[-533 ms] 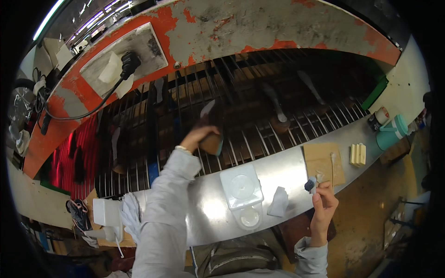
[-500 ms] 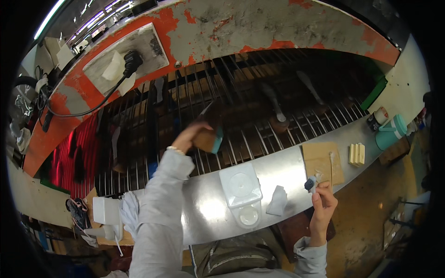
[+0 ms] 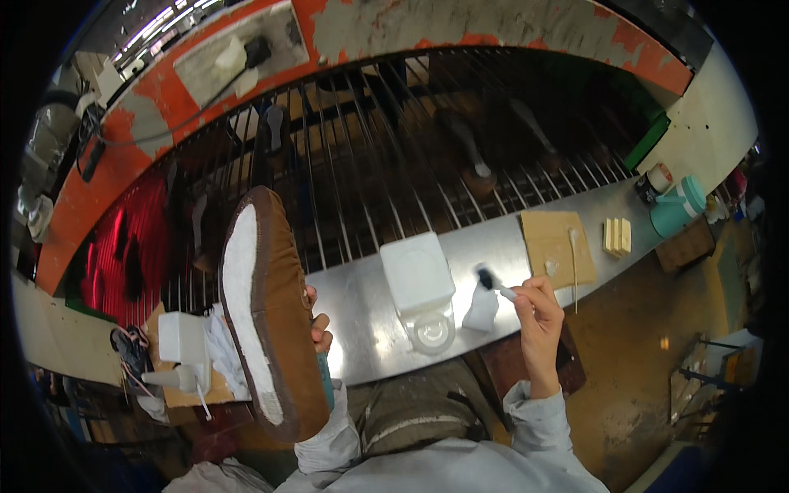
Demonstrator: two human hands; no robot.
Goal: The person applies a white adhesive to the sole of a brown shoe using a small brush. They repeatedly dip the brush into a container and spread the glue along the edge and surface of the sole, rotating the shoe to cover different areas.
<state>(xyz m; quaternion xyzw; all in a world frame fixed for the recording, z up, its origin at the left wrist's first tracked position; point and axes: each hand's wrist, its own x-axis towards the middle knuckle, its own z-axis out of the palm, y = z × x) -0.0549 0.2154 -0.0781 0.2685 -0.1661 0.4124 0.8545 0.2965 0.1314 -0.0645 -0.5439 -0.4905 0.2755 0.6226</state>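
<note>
Upright on the left, a brown shoe (image 3: 283, 329) shows its underside, a white strip bordered by dark brown. My left hand (image 3: 320, 327) grips it from behind; most of that hand is hidden by the shoe. A teal part (image 3: 326, 382), which looks like a shoe last, shows at the shoe's right edge. My right hand (image 3: 538, 320) pinches the pale handle of a small dark-tipped brush (image 3: 485, 278). The brush tip is over the steel ledge (image 3: 353, 308), beside a crumpled whitish sheet (image 3: 480, 310). Left of the sheet stands a white lidded container (image 3: 417, 273) with a round see-through cup (image 3: 433, 332).
Beyond the ledge lies a rack of metal rods (image 3: 386, 197) bearing several shoes, under an orange-grey machine frame (image 3: 460, 25). Cardboard (image 3: 559, 230), cream blocks (image 3: 616, 237) and a teal jug (image 3: 679, 205) stand right. A white bottle (image 3: 182, 361) and cloth (image 3: 226, 349) lie left.
My left hand has drawn the brown shoe back from the rod rack toward me and turned its underside into view. My right hand has moved leftward with the brush, toward the whitish sheet.
</note>
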